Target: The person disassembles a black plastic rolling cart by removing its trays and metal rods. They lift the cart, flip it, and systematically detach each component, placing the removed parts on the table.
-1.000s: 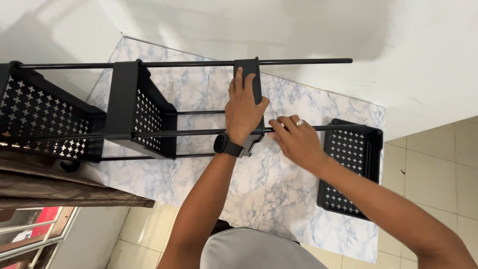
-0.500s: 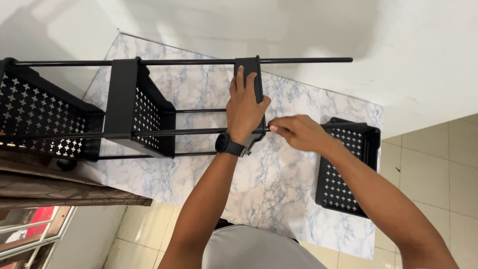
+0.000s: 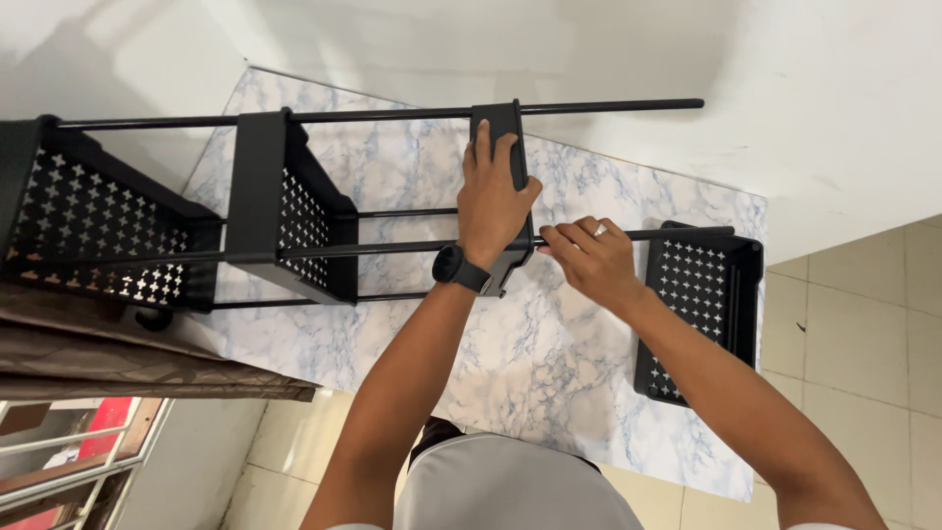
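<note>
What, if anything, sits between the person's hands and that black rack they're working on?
Nothing visible does. The left hand lies flat on the black shelf panel, and the right hand has its fingers on the near black rod beside that panel. The loose basket lies off to the right.

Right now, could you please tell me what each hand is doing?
Left hand: lies flat on the black shelf, fingers stretched out, gripping nothing.
Right hand: fingers curled around the thin black rod beside that shelf.
</note>
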